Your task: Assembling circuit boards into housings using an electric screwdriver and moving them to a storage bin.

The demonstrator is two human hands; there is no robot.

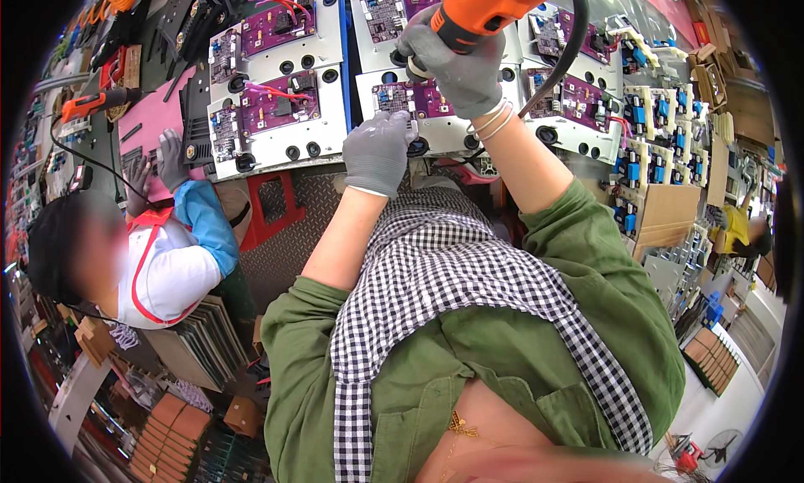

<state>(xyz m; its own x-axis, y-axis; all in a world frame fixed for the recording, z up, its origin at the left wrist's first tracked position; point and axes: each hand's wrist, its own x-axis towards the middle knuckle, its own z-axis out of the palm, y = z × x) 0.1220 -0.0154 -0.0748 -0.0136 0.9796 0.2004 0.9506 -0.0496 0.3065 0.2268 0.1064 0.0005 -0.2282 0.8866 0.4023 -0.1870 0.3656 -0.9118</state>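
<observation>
Gripping an orange and black powered screwdriver with a thick black cable point(490, 6), the person's right hand point(456, 64), in a grey knit glove, is wrapped tightly around the tool's body near the top of the view. The tool sits above a white metal plate carrying a purple circuit board point(423, 102), which lies at the near edge of the surface point(276, 161). The left hand point(378, 152), also in a grey glove, rests with fingers curled down on the front edge of that same plate, pressing on it rather than pinching anything. More white plates with purple boards and red wires point(276, 106) lie in rows to the left and right of it. Stacks of small white parts with blue blocks point(662, 123) stand to the right, beside a brown cardboard box point(666, 211). To the left, a co-worker's gloved hand point(172, 156) touches a black metal part on a pink mat point(151, 115). A second orange screwdriver point(92, 105) lies beyond it, untouched.
</observation>
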